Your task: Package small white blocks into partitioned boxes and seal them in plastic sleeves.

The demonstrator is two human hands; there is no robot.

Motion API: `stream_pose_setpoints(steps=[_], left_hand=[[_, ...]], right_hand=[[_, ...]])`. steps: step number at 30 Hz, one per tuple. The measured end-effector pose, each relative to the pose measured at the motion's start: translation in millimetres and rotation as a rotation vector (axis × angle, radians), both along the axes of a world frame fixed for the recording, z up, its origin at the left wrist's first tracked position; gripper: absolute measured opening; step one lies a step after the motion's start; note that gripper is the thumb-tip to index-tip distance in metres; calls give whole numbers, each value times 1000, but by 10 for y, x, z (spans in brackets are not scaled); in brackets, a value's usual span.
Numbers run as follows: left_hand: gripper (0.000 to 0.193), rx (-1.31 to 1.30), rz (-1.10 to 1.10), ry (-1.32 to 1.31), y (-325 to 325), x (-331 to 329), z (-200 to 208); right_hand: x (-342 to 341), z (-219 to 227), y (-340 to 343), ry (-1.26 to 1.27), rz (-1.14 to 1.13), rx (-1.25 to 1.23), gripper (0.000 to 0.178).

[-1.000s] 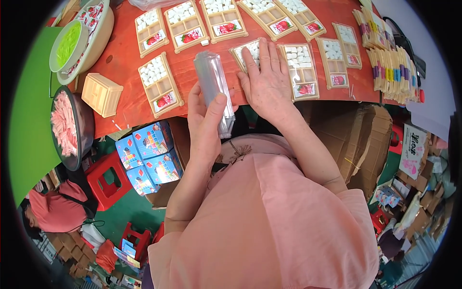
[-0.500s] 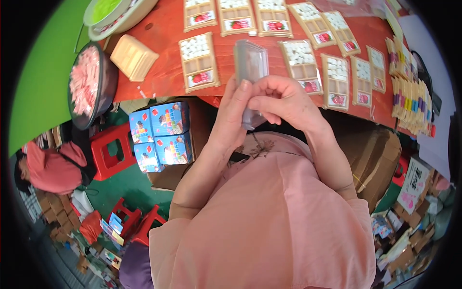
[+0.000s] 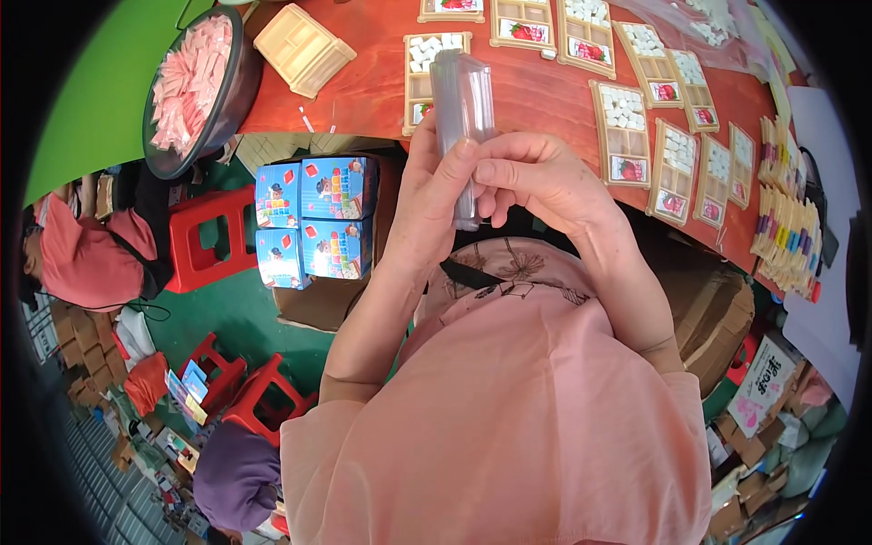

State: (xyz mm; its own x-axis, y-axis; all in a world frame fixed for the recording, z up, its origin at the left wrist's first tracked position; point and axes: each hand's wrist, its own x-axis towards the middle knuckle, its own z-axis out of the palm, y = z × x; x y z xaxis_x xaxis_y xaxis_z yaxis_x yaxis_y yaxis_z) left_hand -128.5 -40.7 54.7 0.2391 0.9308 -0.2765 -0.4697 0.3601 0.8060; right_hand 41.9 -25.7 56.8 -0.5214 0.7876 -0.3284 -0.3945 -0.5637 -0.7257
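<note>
A narrow stack of clear plastic covers stands up between my hands, over the table's near edge. My left hand is wrapped round its lower part with the thumb across the front. At its right edge, my right hand pinches with thumb and curled fingers against the plastic. Just behind the stack is a beige compartment tray, partly hidden, with white pieces and a strawberry-printed packet. To the right lie several similar trays, one of them a filled tray near the edge.
Beige trays without contents lie at the table's left, beside a dark bowl of pink sachets. Bundled sticks with coloured bands are at the right edge. Blue printed boxes and a red stool stand below left, near another person.
My view has shifted, so the table's things sit farther right and higher. Both hands keep hold of the plastic stack, which now appears turned more edge-on.
</note>
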Motion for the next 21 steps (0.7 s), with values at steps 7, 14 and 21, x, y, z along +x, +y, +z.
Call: stream_pose_setpoints(steps=[7,14,21], left_hand=[[77,-28,-27,-49,7,-68,-21],[72,29,152,9,-46,-188,63],[64,57,294,104,352,-508,12]], right_hand=[[-102,123,-27,-141,-19,41,16],[-41,259,12,-271,-110,186,11],[-91,-91,545,-371,-137,96,22]])
